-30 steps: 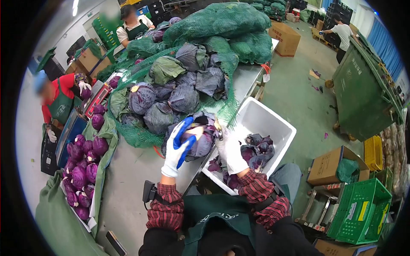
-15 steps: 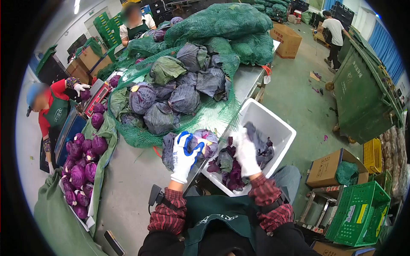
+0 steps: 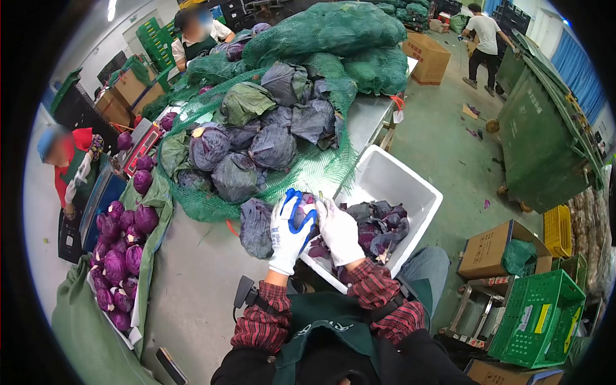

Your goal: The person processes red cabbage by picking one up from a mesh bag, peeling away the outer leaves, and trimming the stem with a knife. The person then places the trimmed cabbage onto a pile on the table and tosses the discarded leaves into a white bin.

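Observation:
A partly trimmed red cabbage [image 3: 309,199] sits between my hands at the table edge, mostly hidden by them. My left hand [image 3: 290,228], in a white glove with blue coating, is closed around its left side. My right hand [image 3: 339,232], in a white glove, presses its fingers on the right side. A dark outer leaf [image 3: 256,228] lies left of my left hand. Below and to the right stands a white foam box [image 3: 420,215] with torn purple leaves [image 3: 380,228] in it. An open green net sack [image 3: 212,208] of untrimmed red cabbages [image 3: 274,146] lies just beyond my hands.
Peeled red cabbages [image 3: 119,263] fill a cloth-lined container on the left. One co-worker [image 3: 74,167] stands beyond it, another [image 3: 199,38] behind the full net sacks [image 3: 324,32]. On the right are a green wheeled bin [image 3: 545,135], a cardboard box [image 3: 487,247] and a green crate [image 3: 536,321].
My right hand has moved from over the foam box leftward onto the cabbage. More torn leaves now show in the box. The left co-worker's hands have come together, away from the cabbage.

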Action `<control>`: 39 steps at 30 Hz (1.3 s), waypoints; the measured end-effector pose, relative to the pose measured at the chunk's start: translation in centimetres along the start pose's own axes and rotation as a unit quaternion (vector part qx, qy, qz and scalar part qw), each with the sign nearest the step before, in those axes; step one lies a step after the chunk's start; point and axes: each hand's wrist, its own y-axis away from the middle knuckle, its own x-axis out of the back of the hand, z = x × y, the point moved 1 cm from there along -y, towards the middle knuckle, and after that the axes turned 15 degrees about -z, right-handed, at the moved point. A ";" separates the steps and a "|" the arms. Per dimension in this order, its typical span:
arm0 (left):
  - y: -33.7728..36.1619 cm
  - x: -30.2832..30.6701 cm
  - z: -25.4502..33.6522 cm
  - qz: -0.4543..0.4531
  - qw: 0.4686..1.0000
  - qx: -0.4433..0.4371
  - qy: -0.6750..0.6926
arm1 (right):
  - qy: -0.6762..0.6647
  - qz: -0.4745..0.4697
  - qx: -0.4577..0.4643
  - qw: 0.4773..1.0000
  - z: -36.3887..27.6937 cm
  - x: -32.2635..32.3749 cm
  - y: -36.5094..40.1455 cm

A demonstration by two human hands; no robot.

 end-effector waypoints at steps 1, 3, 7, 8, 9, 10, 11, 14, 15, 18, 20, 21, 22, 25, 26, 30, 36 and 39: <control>0.0 0.1 0.4 -0.002 1.000 0.008 -0.006 | 0.033 -0.061 0.000 0.998 0.2 0.3 -0.7; 0.0 0.3 0.2 -0.021 1.000 0.015 -0.013 | 0.044 -0.108 -0.036 0.992 1.1 0.4 -2.4; 1.5 0.8 -0.6 -0.006 0.996 -0.026 0.088 | -0.160 -0.243 -0.162 0.943 8.8 -1.1 -3.1; 2.1 0.9 -2.3 0.013 0.994 -0.023 0.102 | -0.160 -0.244 -0.159 0.943 9.3 -1.7 -3.0; 2.3 1.8 -2.6 -0.002 0.991 -0.010 0.135 | -0.219 -0.232 -0.197 0.927 9.4 -2.5 -2.6; 2.7 2.6 -2.9 -0.017 0.986 0.004 0.167 | -0.276 -0.220 -0.236 0.905 9.6 -3.3 -2.2; 3.0 3.3 -3.1 -0.043 0.988 0.022 0.144 | -0.299 -0.232 -0.260 0.888 10.2 -3.6 -1.7; 2.9 4.4 -1.9 -0.070 0.997 -0.025 0.028 | -0.024 -0.124 -0.233 0.964 8.5 -3.6 -0.7; 2.7 4.9 -0.6 -0.075 0.996 -0.011 -0.045 | -0.012 -0.025 -0.169 0.985 6.6 -2.3 -0.1; 2.2 4.9 0.9 -0.093 0.990 0.071 -0.084 | -0.071 -0.133 -0.088 0.985 0.5 1.8 1.8; 2.0 4.2 1.0 -0.060 0.993 0.053 -0.090 | -0.047 -0.134 -0.017 0.990 -1.8 1.7 3.1; 2.0 4.2 1.1 -0.055 0.993 0.047 -0.094 | -0.058 -0.206 -0.097 0.972 -2.6 1.5 2.7; 2.1 4.3 1.3 -0.050 0.993 0.041 -0.099 | -0.031 -0.205 -0.081 0.975 -3.1 1.4 2.9; 2.6 3.3 -0.1 -0.014 0.998 -0.009 -0.054 | -0.037 -0.149 -0.079 0.985 -0.7 0.6 1.6; 2.6 3.0 -0.5 -0.024 0.999 -0.020 0.033 | -0.043 -0.136 -0.074 0.987 2.5 -1.0 1.3; 2.8 3.1 -2.2 -0.026 0.987 0.033 0.152 | -0.141 -0.160 -0.122 0.969 5.3 -1.5 2.3; 1.6 5.8 0.0 -0.088 0.969 0.228 -0.034 | -0.154 -0.137 0.070 0.976 -1.2 -1.9 4.2; 3.0 4.7 -3.1 -0.044 0.992 0.122 0.010 | -0.214 -0.265 -0.065 0.938 -0.8 -2.6 2.5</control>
